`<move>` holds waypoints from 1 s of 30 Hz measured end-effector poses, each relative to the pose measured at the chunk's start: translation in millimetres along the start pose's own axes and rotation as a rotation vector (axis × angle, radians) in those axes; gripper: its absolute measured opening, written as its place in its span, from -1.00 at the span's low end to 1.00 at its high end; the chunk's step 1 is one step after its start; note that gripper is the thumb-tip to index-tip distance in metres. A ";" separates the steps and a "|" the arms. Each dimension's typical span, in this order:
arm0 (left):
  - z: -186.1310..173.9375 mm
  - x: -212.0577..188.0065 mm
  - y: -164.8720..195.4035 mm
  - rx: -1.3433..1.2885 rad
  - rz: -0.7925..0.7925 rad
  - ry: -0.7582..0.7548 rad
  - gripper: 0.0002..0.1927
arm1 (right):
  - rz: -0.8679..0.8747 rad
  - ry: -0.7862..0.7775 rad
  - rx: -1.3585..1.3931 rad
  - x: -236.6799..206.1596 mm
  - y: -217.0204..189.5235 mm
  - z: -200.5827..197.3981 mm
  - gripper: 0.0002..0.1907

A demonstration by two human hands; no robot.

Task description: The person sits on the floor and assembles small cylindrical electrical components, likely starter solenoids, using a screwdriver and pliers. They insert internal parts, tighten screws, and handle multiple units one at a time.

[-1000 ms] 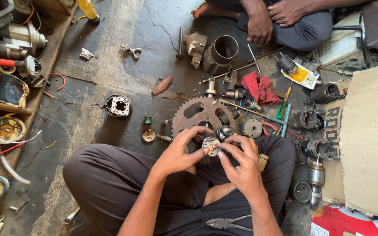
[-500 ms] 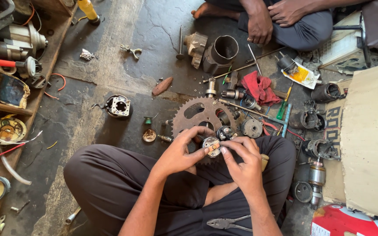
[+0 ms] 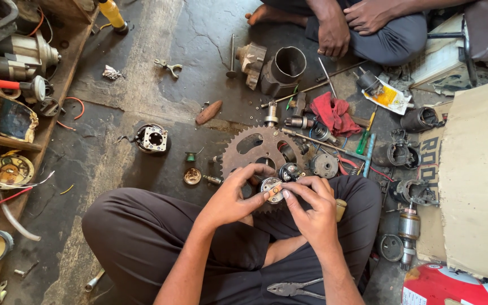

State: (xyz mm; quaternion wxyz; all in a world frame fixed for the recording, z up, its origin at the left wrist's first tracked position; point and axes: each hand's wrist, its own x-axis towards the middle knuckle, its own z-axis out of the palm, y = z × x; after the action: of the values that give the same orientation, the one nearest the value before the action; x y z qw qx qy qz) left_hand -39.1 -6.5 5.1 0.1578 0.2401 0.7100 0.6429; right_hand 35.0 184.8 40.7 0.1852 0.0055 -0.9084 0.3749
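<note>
Left hand (image 3: 234, 199) and right hand (image 3: 312, 208) — both grips pinched on one small round metal part (image 3: 271, 190) — one large toothed steel sprocket (image 3: 255, 148) behind.

Both hands, left hand (image 3: 234, 197) and right hand (image 3: 310, 208), pinch a small round metal part (image 3: 271, 189) above the sprocket (image 3: 255, 148)

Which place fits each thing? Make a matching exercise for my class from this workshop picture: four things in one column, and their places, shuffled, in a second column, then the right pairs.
Things
1. small round metal part
2. pliers
3. red rag
4. large sprocket

Places
A. on the floor just beyond the hands
B. lying on the person's lap, near the bottom edge
C. held between the left hand and the right hand
D. farther out on the floor, among tools, near the seated co-worker

Pairs: 1-C, 2-B, 3-D, 4-A
</note>
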 end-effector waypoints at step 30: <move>2.7 0.5 -1.0 0.018 -0.019 0.030 -0.49 | -0.012 -0.012 -0.025 -1.1 0.4 -0.1 -0.81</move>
State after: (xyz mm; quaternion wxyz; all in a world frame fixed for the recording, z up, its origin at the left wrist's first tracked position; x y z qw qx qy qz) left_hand -38.2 -4.0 3.8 0.1511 0.2249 0.7204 0.6384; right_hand 36.1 185.0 40.1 0.1822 0.0109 -0.9140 0.3625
